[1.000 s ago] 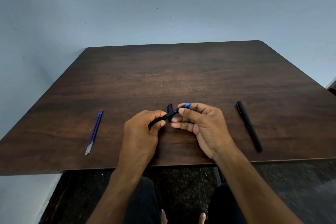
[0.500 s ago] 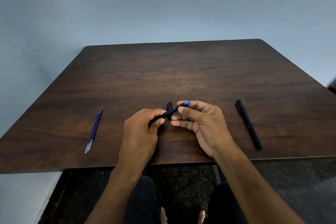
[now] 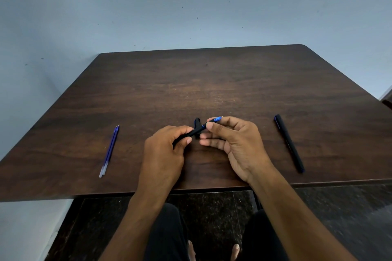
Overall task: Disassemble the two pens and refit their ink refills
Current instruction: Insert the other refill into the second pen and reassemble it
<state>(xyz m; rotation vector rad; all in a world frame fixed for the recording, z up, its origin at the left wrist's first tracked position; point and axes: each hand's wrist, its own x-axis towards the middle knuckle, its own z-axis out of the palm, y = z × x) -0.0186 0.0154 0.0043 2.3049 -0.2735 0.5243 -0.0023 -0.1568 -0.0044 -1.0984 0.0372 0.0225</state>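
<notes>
Pen in hand [image 3: 196, 131]: black barrel with a translucent blue grip section and a fine tip at the far-right end. Its long axis runs on a diagonal, from low at the left to higher at the right, tip pointing away and to the right. It is held just above the near middle of the table.

Left hand [image 3: 163, 154]: fingers and thumb curled round the black barrel's rear part, covering it. Right hand [image 3: 231, 146]: thumb and forefinger pinch the blue front section; the remaining fingers are loosely bent beneath it. The two hands sit close together, fingertips nearly meeting.

Black cap [image 3: 197, 122]: lies on the table just beyond the hands, partly hidden behind the pen.

Second pen [image 3: 289, 143]: all black, capped, lying flat well to the right of the right hand, long axis running from far-left to near-right.

Two refills [image 3: 109, 151]: blue, with clear near ends, lying side by side and touching, well to the left of the left hand, tips pointing away.

Table [image 3: 212, 82]: dark brown wood grain, rounded far corners, matt surface. Wall [image 3: 191, 6] behind it: pale blue-grey with small dark specks. Floor [image 3: 212, 207] below the near edge: dark speckled stone tile. The person's dark-clothed knees and bare toes are visible there.
</notes>
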